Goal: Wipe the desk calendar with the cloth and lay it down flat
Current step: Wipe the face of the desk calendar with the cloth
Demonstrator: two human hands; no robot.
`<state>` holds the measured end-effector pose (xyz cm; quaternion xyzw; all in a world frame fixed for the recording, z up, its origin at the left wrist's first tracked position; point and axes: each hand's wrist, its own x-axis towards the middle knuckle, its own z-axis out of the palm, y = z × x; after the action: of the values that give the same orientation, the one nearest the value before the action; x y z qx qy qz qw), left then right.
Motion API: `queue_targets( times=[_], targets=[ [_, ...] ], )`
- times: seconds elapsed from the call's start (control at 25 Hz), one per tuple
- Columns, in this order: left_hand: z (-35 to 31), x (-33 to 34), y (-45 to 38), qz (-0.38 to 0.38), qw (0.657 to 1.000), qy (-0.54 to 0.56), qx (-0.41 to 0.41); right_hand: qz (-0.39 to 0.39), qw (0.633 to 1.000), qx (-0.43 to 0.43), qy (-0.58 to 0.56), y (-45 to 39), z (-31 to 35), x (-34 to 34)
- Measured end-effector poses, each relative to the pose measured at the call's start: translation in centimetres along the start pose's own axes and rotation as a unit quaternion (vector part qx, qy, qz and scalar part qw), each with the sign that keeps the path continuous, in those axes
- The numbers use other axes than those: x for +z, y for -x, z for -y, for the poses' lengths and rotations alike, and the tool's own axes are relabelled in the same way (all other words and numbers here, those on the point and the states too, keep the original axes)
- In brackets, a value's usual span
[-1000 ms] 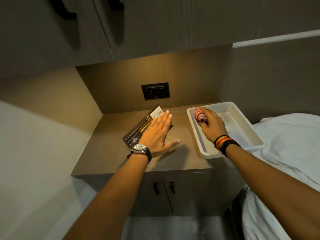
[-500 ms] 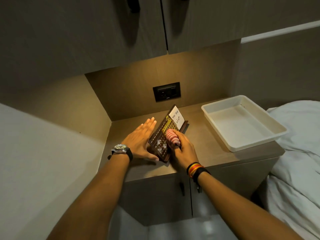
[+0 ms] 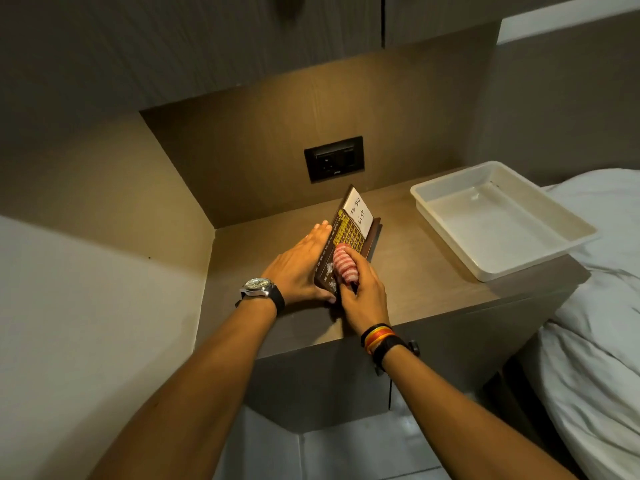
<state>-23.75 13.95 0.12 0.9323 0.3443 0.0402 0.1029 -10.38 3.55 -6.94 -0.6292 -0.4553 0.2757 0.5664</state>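
Note:
The dark brown desk calendar [image 3: 350,227], with a yellow date grid and a white "To Do List" note, stands tilted on the bedside cabinet top [image 3: 415,271]. My left hand [image 3: 298,268], wearing a wristwatch, lies flat against the calendar's back, its thumb under the near lower corner. My right hand [image 3: 362,292] grips a rolled red-and-white striped cloth [image 3: 343,264] and presses it on the lower part of the calendar's front face.
A white plastic tray [image 3: 498,268] sits on the cabinet's right side. A black wall socket [image 3: 334,158] is on the back panel. Bed with white sheets [image 3: 602,306] lies at the right. Cupboards hang overhead; cabinet doors are below.
My right hand carried the cloth from the tray to the calendar's front. My left hand went from resting on top of the flat calendar to propping it tilted from behind.

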Motion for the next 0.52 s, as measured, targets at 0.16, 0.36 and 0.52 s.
queue_targets(
  times=[0.16,0.36,0.52],
  targets=[
    [0.1,0.2,0.0,-0.003,1.000,0.018,0.003,0.069,0.993,-0.083,0.051,4.5,-1.6,-0.8],
    [-0.6,0.3,-0.4,-0.009,1.000,0.019,-0.004,-0.012,0.998,-0.027,0.054,-1.3,-0.4,-2.3],
    [-0.9,0.4,-0.2,-0.017,0.999,0.038,-0.015,0.045,0.997,-0.065,0.013,1.0,0.2,-0.8]
  ],
)
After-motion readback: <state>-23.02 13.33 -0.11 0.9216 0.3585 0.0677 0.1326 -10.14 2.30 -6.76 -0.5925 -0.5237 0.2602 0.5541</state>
